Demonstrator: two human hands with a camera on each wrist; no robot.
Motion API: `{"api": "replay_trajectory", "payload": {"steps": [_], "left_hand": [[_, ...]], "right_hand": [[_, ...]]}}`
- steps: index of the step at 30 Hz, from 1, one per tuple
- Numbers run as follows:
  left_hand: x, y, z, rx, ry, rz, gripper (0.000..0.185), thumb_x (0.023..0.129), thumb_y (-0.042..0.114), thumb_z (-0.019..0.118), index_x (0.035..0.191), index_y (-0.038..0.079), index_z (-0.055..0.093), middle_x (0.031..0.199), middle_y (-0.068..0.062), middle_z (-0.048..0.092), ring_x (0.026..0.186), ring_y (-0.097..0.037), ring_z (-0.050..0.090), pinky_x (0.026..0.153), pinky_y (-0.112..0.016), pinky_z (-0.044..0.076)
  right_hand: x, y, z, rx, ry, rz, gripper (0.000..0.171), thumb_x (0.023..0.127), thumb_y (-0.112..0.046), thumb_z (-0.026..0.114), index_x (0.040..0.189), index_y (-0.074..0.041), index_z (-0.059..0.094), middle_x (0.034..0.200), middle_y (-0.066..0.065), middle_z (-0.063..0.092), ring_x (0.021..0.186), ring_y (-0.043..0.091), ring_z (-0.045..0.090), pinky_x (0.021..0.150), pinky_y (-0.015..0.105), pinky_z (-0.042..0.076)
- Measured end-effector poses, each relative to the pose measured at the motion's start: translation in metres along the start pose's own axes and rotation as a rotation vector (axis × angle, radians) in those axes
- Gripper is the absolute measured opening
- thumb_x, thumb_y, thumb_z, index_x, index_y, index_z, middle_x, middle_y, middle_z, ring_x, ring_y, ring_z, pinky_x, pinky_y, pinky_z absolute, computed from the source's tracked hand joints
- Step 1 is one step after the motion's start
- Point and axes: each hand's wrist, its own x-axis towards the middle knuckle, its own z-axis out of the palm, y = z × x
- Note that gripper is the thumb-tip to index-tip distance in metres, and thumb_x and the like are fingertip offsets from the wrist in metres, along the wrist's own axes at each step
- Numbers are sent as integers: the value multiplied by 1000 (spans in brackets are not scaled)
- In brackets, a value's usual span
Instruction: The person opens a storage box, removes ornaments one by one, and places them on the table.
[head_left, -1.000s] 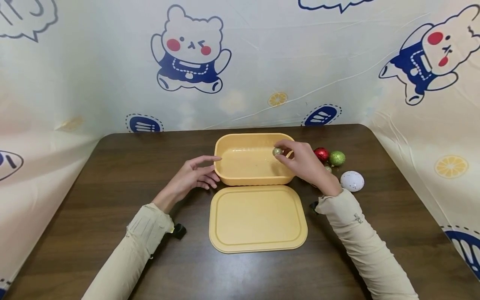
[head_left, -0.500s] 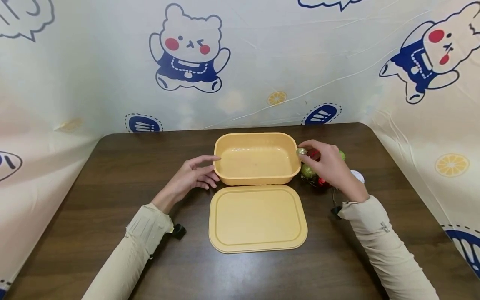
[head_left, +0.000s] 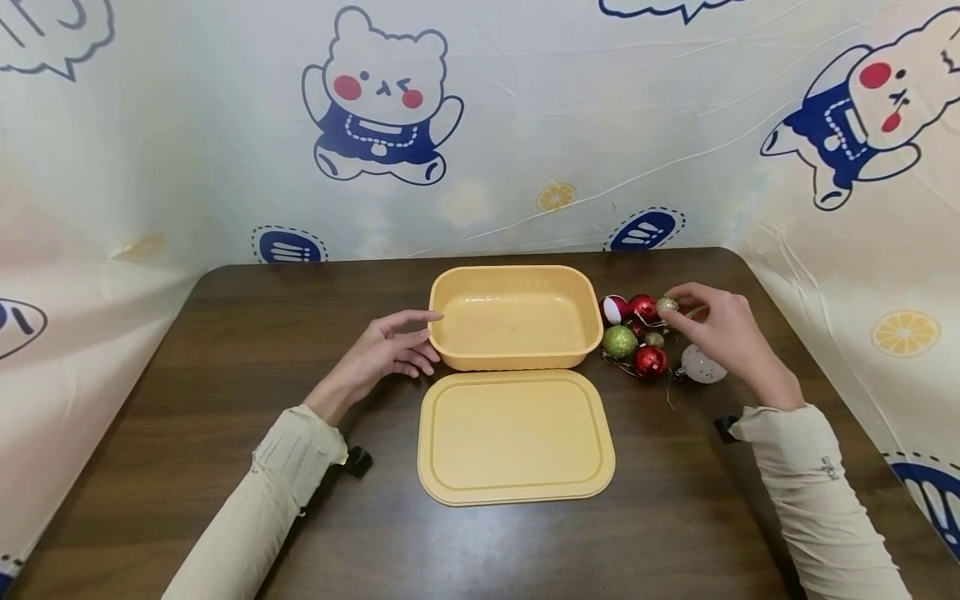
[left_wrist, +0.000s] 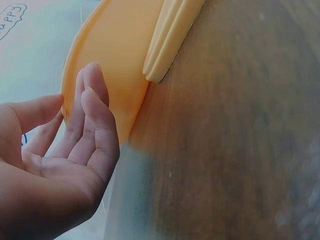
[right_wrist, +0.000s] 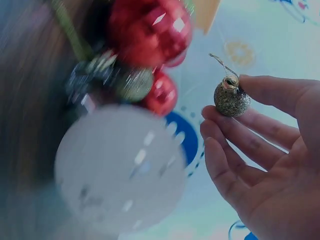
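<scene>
My left hand (head_left: 386, 346) holds the left rim of a yellow plastic box (head_left: 517, 358), index finger over the edge and thumb at the outside. The other fingers lie loosely beside the wall in the left wrist view. Over the right side of the table, my right hand (head_left: 723, 329) pinches a small gold glitter Christmas bauble (right_wrist: 232, 98) between thumb and fingertips; a thin hanging loop sticks up from its cap. Beneath and beside that hand lie a white speckled ornament (head_left: 702, 365), a green glitter bauble (head_left: 619, 342), and red baubles (head_left: 650, 361).
A flat yellow lid (head_left: 517, 437) lies in front of the box on the dark wooden table (head_left: 225, 375). Right of the box, a red-and-white ornament (head_left: 615, 309) sits among the cluster. A printed cloth (head_left: 510, 125) hangs behind the table.
My right hand has moved right, from above the box to over the ornament cluster, still pinching the gold bauble. The left hand has stayed at the box rim.
</scene>
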Motion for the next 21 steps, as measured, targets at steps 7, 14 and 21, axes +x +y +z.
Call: {"api": "replay_trajectory", "payload": {"steps": [7, 14, 21], "left_hand": [[0, 1, -1, 0, -3, -4, 41, 101, 24, 60, 141, 17, 55, 92, -17, 72, 75, -27, 71, 64, -32, 58], [0, 1, -1, 0, -7, 1, 41, 101, 25, 61, 141, 17, 55, 92, -16, 72, 76, -27, 71, 65, -32, 58], [1, -1, -1, -12, -7, 6, 43, 101, 26, 60, 142, 16, 54, 90, -13, 73, 74, -25, 72, 63, -31, 58]], "right_hand": [[-2, 19, -9, -6, -74, 11, 28, 94, -21, 71, 113, -2, 67, 100, 19, 72, 86, 33, 70, 72, 32, 56], [-3, 22, -14, -30, -175, 52, 26, 94, -22, 70, 112, -3, 67, 99, 20, 73, 89, 35, 69, 75, 49, 56], [-3, 27, -11, -60, -262, 71, 24, 95, -22, 69, 110, -3, 67, 99, 20, 73, 91, 36, 69, 76, 53, 55]]}}
